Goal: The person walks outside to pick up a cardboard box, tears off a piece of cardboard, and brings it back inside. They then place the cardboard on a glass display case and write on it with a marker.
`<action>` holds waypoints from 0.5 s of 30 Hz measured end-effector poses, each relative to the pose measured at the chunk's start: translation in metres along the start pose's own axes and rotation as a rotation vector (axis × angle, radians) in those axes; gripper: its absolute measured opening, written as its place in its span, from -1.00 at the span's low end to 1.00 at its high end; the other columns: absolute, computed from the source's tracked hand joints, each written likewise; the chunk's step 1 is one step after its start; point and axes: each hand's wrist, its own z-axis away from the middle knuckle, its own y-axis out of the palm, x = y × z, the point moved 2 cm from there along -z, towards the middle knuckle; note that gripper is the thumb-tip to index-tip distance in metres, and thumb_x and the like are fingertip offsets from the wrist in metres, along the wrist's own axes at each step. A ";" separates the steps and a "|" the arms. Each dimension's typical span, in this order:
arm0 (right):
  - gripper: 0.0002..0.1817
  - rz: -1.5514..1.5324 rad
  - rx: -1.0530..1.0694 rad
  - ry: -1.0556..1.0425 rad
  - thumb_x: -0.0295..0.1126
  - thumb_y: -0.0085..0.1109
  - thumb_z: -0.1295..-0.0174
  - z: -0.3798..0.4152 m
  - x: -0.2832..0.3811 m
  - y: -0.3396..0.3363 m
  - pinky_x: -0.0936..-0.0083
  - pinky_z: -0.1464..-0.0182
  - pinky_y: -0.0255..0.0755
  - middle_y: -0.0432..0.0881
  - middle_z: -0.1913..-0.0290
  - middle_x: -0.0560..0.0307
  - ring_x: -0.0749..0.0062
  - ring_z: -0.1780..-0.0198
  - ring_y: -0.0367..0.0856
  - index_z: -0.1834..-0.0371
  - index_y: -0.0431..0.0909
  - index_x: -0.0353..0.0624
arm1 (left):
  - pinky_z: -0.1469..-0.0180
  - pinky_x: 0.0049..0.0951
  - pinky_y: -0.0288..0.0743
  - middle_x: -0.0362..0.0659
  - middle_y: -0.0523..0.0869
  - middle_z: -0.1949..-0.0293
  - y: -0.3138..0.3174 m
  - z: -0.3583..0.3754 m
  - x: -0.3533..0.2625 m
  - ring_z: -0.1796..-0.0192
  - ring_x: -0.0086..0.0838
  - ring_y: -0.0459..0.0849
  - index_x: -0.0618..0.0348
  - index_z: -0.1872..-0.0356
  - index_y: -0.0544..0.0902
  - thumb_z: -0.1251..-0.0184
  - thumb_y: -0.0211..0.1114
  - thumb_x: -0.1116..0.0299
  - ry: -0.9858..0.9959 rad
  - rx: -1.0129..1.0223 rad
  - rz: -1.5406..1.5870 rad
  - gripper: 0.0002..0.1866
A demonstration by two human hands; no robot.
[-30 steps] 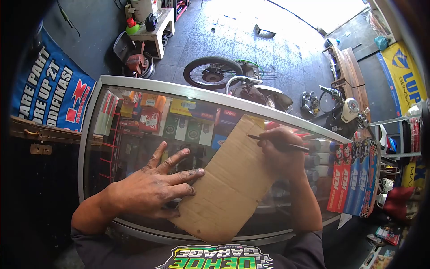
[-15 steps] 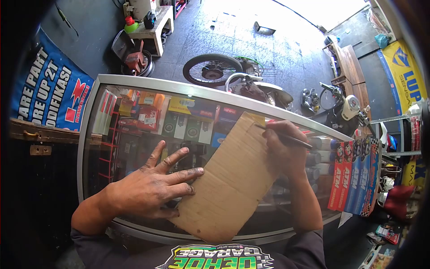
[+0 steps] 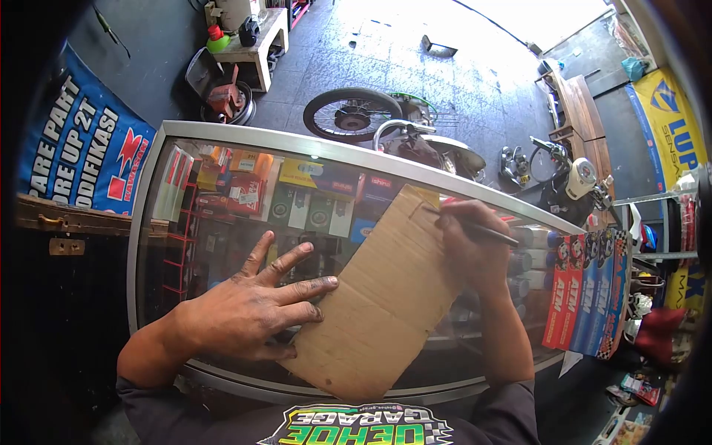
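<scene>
A piece of brown cardboard lies slantwise on the glass top of a display case. My left hand rests flat with fingers spread, its fingertips and thumb touching the cardboard's left edge. Between the fingers of my right hand is a dark, slender pen. Its tip meets the cardboard near the upper right corner, beside a short faint mark. The right hand hides part of the cardboard's right edge.
The aluminium-framed display case holds boxed parts under its glass. Beyond it are a wheel and a motorcycle on the tiled floor. Colourful boxes stand at the right. A blue banner hangs at the left.
The pen tip has shifted very slightly on the cardboard, and the mark beside it shows a little more clearly. My left hand and the cardboard have stayed in place.
</scene>
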 end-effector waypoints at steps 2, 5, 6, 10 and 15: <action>-0.88 0.039 -0.082 0.057 -0.56 0.30 -0.27 0.000 -0.002 0.000 0.61 0.19 0.55 0.77 0.31 0.14 0.65 0.29 0.68 0.16 0.72 -0.32 | -0.56 0.39 -0.65 -0.22 0.35 -0.56 0.000 0.000 -0.001 -0.69 0.06 -0.17 -0.18 -0.08 0.71 -0.01 0.60 0.03 0.000 0.004 -0.008 -0.45; -0.88 0.057 -0.014 -0.040 -0.55 0.29 -0.27 0.000 0.004 0.001 0.62 0.18 0.55 0.76 0.33 0.14 0.65 0.28 0.68 0.16 0.72 -0.31 | -0.56 0.39 -0.64 -0.22 0.36 -0.56 0.000 0.000 0.000 -0.69 0.07 -0.16 -0.17 -0.07 0.71 0.00 0.61 0.03 -0.004 -0.001 -0.008 -0.46; -0.88 0.057 -0.016 -0.037 -0.55 0.29 -0.27 0.001 0.004 0.000 0.62 0.18 0.55 0.76 0.33 0.14 0.65 0.28 0.68 0.16 0.72 -0.31 | -0.56 0.39 -0.64 -0.22 0.36 -0.55 0.001 0.000 0.000 -0.69 0.07 -0.16 -0.16 -0.07 0.71 0.00 0.61 0.03 0.002 -0.004 0.000 -0.46; -0.87 -0.003 0.086 -0.010 -0.54 0.30 -0.25 -0.001 0.001 -0.002 0.60 0.17 0.55 0.77 0.31 0.13 0.62 0.27 0.69 0.16 0.72 -0.30 | -0.56 0.39 -0.63 -0.22 0.36 -0.55 0.001 0.000 0.000 -0.68 0.08 -0.15 -0.15 -0.07 0.71 0.00 0.61 0.03 0.001 -0.009 -0.014 -0.46; -0.86 -0.003 0.013 0.031 -0.53 0.31 -0.24 0.000 0.002 -0.003 0.60 0.17 0.55 0.76 0.32 0.14 0.62 0.28 0.68 0.16 0.73 -0.31 | -0.57 0.39 -0.63 -0.22 0.35 -0.56 0.000 0.000 0.000 -0.69 0.08 -0.16 -0.15 -0.08 0.71 0.00 0.61 0.04 0.009 -0.005 -0.014 -0.45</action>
